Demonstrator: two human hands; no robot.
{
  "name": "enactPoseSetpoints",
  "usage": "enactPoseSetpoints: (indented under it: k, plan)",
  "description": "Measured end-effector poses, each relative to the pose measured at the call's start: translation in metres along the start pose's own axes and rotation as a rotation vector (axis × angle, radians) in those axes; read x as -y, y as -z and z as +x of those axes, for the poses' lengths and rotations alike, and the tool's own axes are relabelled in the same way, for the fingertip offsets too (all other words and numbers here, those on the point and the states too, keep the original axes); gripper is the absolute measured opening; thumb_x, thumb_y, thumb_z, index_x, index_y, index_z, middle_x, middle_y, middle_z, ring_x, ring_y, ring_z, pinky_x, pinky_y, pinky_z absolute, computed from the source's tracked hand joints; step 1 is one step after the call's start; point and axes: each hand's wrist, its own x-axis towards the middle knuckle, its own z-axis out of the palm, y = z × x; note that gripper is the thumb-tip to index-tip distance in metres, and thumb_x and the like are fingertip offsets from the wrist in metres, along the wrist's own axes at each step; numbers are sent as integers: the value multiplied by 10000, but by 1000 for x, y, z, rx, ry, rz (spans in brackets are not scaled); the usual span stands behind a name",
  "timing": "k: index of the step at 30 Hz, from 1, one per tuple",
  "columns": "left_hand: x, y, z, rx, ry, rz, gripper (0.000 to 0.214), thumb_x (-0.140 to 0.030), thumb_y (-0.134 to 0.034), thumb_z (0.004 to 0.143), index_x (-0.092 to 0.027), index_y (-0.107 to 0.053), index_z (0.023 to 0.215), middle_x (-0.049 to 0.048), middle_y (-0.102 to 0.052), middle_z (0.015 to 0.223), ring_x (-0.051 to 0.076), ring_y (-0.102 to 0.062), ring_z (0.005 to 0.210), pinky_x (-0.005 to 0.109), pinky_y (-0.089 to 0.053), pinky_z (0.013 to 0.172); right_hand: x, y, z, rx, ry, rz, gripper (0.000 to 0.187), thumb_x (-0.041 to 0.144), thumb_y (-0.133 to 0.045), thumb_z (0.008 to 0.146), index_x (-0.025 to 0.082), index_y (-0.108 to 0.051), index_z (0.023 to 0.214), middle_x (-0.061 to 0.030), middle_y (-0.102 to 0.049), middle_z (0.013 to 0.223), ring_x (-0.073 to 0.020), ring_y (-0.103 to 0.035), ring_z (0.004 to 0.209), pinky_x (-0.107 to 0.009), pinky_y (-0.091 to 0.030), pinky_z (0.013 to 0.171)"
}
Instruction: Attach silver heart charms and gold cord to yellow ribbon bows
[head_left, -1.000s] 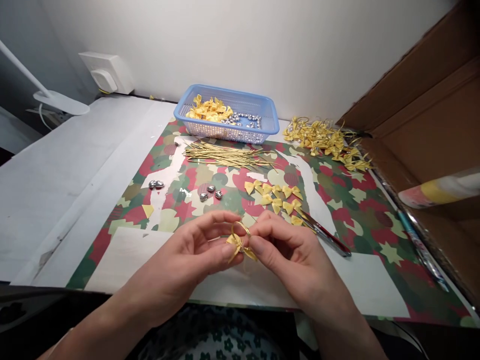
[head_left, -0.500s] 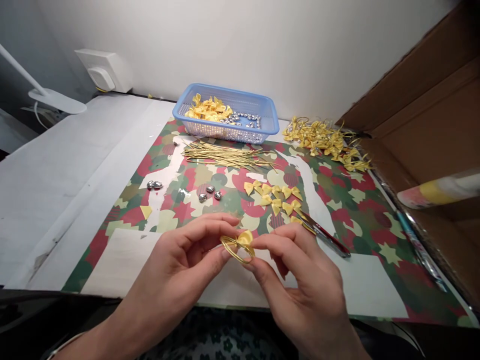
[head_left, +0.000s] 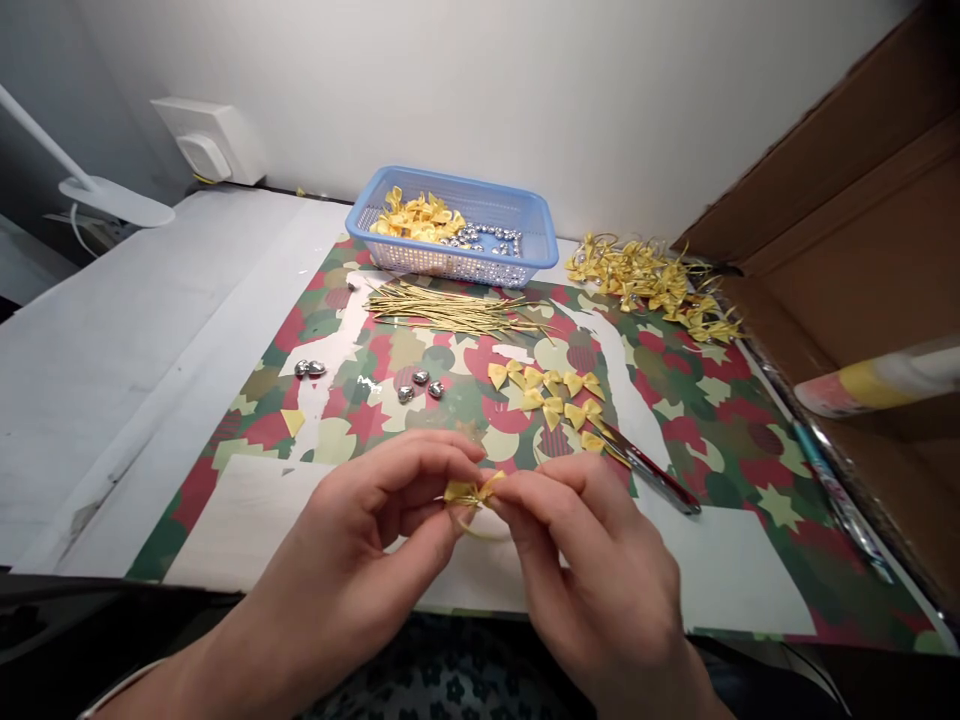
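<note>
A person's left hand [head_left: 367, 525] and right hand [head_left: 604, 560] are pinching a yellow bow [head_left: 459, 492] with a gold loop [head_left: 480, 535] at lower centre, a blue basket [head_left: 465, 263] sitting upper centre.

White wall [head_left: 465, 90] — probably a lamp [head_left: 120, 203].

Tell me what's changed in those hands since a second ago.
The small yellow ribbon bow has been turned between the left hand and right hand: its thin gold loop stood above it, now hangs below. Both hands kept hold; nothing was released. The blue plastic basket, straight gold strands and shiny silver beads stayed put.
</note>
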Motion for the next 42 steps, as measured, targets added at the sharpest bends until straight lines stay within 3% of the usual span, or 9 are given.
enactPoseSetpoints:
  k: [7,10,14,19,26,33,36,39,42]
  plan:
    - [-3,3,-1,-40,-28,53,226,-82,-731,865,-253,-842,962,49,-791,1135,195,-801,1042,130,-651,783,-10,21,1,171,-267,250,228,134,-625,997,251,-708,1174,14,-587,869,-113,-571,679,-223,-497,571]
    - [-4,2,0,-63,-60,92,219,-78,-734,849,-245,-842,941,53,-799,1094,195,-804,1023,122,-647,741,-9,17,1,235,-360,361,152,193,-643,996,263,-729,1100,17,-595,855,-122,-570,692,-230,-486,572]
    - [-3,1,0,-69,-96,123,260,-53,-707,856,-252,-839,958,43,-804,1113,192,-788,1096,127,-645,805,-6,8,2,300,-433,437,124,223,-637,1009,236,-759,995,22,-563,795,-113,-535,646,-238,-432,540]
    - [2,3,-2,-87,-125,194,299,-56,-693,872,-276,-845,1005,33,-789,1160,164,-804,995,124,-640,750,-6,13,7,261,-371,348,246,153,-568,1025,196,-668,804,24,-544,743,-98,-529,640,-221,-417,543]
    - [1,1,-1,84,-41,63,222,-71,-697,898,-260,-805,939,24,-776,1098,182,-777,1017,171,-643,802,-7,11,22,58,-35,178,191,17,-593,973,164,-691,899,-5,-572,842,-88,-553,715,-192,-486,631]
    - [-1,-1,2,145,96,-84,123,-99,-688,947,-191,-727,875,21,-752,898,159,-713,855,201,-600,783,3,2,29,24,79,210,244,-11,-572,940,205,-682,978,-8,-611,870,-125,-604,742,-231,-548,663]
    - [-1,-1,2,121,103,-129,112,-104,-729,927,-195,-775,879,27,-772,900,173,-733,885,216,-616,818,1,4,29,57,36,300,214,18,-593,971,201,-690,1022,-8,-625,901,-119,-619,774,-222,-548,683]
    - [1,0,0,16,75,-152,194,-64,-778,871,-241,-848,909,31,-806,1038,190,-768,1015,204,-635,869,-5,13,26,87,-124,329,175,81,-574,1027,206,-694,1051,-9,-645,936,-115,-627,833,-220,-533,720]
    - [4,1,-4,-52,64,-94,240,-68,-785,869,-276,-873,949,38,-800,1140,207,-785,1047,198,-661,823,-7,25,20,147,-209,342,172,103,-578,1027,227,-696,1014,3,-644,903,-114,-634,806,-218,-513,661]
